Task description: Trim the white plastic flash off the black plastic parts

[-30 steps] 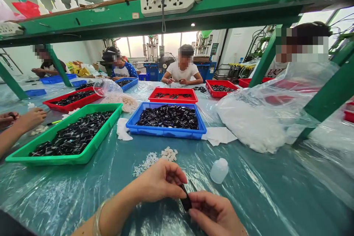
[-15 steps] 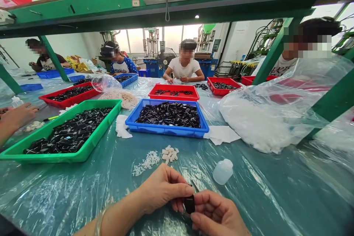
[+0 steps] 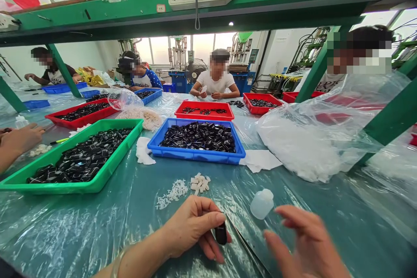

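Between thumb and fingers, my left hand (image 3: 192, 228) grips a small black glossy plastic part (image 3: 221, 233), held upright over the table. A pair of slim metal tweezers (image 3: 247, 245) lies just right of that part, its tip close to my left fingers. My right hand (image 3: 308, 239) is off to the right with fingers apart, holding nothing and slightly blurred. Closest to its fingertips is a small translucent white bottle (image 3: 262, 204). Beyond my left hand are a heap of small cream pieces (image 3: 200, 183) and a pile of thin white scraps (image 3: 172, 193).
A blue tray (image 3: 195, 155) and a green tray (image 3: 97, 184) hold many black parts. White paper (image 3: 261, 160) lies by the blue tray, with a bag of white material (image 3: 302, 147) to the right. At left, a co-worker's hand (image 3: 22, 141) shows. A green shelf beam (image 3: 114, 13) crosses overhead.
My right hand has let go of the black part and moved right, toward the bottle. The tweezers now show more fully. My left hand keeps the part.
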{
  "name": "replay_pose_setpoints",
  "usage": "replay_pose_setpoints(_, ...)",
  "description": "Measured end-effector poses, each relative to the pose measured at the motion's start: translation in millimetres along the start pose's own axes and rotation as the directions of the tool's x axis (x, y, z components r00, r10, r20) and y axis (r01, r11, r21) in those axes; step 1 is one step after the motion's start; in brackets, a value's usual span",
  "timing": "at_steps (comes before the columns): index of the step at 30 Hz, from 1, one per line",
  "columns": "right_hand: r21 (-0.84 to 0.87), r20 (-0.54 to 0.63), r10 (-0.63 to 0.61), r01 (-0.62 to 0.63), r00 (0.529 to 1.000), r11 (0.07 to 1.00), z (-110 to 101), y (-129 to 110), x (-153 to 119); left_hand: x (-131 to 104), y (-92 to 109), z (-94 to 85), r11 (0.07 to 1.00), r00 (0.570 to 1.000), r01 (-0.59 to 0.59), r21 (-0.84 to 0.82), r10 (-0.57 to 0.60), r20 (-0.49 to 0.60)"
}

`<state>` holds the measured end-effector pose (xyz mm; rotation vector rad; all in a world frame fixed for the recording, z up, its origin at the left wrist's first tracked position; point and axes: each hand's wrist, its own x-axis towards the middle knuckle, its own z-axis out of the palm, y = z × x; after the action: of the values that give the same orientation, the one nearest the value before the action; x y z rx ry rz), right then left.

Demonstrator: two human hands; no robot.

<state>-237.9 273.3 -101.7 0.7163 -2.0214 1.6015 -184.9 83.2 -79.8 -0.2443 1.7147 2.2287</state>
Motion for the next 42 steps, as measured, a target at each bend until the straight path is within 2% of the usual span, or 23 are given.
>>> replay_pose_setpoints(2, -0.122, -0.138, 0.031, -0.048, 0.99, 0.991, -6, 7, 17, 0, -1, 0.9, 1.0, 1.0, 0.005, -0.014, -0.005, -0.003)
replay_pose_setpoints(3, -0.145, -0.15, 0.103, -0.125, 0.983, 0.982, -8, 13, 24, 0, -1, 1.4, 1.0, 1.0, 0.004, -0.019, -0.004, -0.007)
replay_pose_setpoints(5, -0.143, -0.068, 0.269, -0.276, 0.961, 0.95, -8, 26, 34, 0, -2, 2.4, 1.0, 1.0, -0.007, -0.018, 0.007, -0.023)
replay_pose_setpoints(8, -0.127, 0.178, 0.478, -0.461, 0.86, 0.878, -5, 49, 36, 0, -3, 3.9, 0.999, 0.998, -0.034, -0.013, 0.033, -0.045)
replay_pose_setpoints(10, -0.121, 0.297, 0.511, -0.499, 0.807, 0.858, -1, 59, 33, 0, -3, 4.6, 0.998, 0.997, -0.061, 0.016, 0.061, -0.049)
replay_pose_setpoints(12, -0.129, 0.367, 0.506, -0.496, 0.78, 0.859, 2, 64, 31, -1, -2, 5.1, 0.992, 0.994, -0.094, 0.09, 0.099, -0.05)
replay_pose_setpoints(14, -0.148, 0.414, 0.492, -0.477, 0.766, 0.866, 5, 64, 32, 0, -3, 5.4, 0.979, 0.989, -0.122, 0.165, 0.133, -0.059)
replay_pose_setpoints(17, -0.164, 0.445, 0.464, -0.44, 0.765, 0.883, 6, 57, 33, 0, -6, 5.5, 0.974, 0.989, -0.117, 0.194, 0.132, -0.065)
replay_pose_setpoints(19, -0.193, 0.44, 0.409, -0.361, 0.799, 0.912, 4, 50, 33, 0, -8, 5.5, 0.97, 0.99, -0.108, 0.22, 0.126, -0.067)
replay_pose_setpoints(20, -0.208, 0.426, 0.325, -0.258, 0.844, 0.944, 3, 46, 32, 0, -9, 5.4, 0.971, 0.992, -0.093, 0.219, 0.11, -0.064)
replay_pose_setpoints(21, -0.22, 0.406, 0.19, -0.106, 0.894, 0.97, 1, 42, 31, 0, -10, 5.4, 0.975, 0.995, -0.072, 0.209, 0.085, -0.055)
replay_pose_setpoints(22, -0.234, 0.382, 0.019, 0.077, 0.924, 0.969, 0, 37, 30, 0, -11, 5.5, 0.982, 0.997, -0.046, 0.185, 0.055, -0.045)
replay_pose_setpoints(23, -0.25, 0.36, -0.159, 0.26, 0.919, 0.933, -2, 33, 29, 0, -12, 5.7, 0.988, 0.999, -0.017, 0.153, 0.022, -0.03)
replay_pose_setpoints(24, -0.267, 0.348, -0.31, 0.41, 0.885, 0.872, -3, 29, 29, 0, -12, 5.9, 0.992, 1.0, 0.015, 0.122, -0.013, -0.014)
replay_pose_setpoints(26, -0.303, 0.342, -0.466, 0.566, 0.816, 0.767, -5, 23, 29, 0, -13, 6.3, 0.993, 0.999, 0.05, 0.109, -0.051, 0.009)
replay_pose_setpoints(29, -0.348, 0.357, -0.53, 0.636, 0.769, 0.689, -5, 17, 31, -1, -13, 6.5, 0.99, 0.995, 0.084, 0.111, -0.09, 0.047)
replay_pose_setpoints(32, -0.364, 0.377, -0.552, 0.666, 0.744, 0.651, -5, 14, 33, -1, -11, 6.4, 0.991, 0.992, 0.093, 0.093, -0.101, 0.078)
replay_pose_setpoints(42, -0.358, 0.39, -0.57, 0.689, 0.723, 0.63, -6, 6, 31, -2, -8, 8.6, 0.992, 0.981, 0.117, 0.041, -0.122, 0.153)
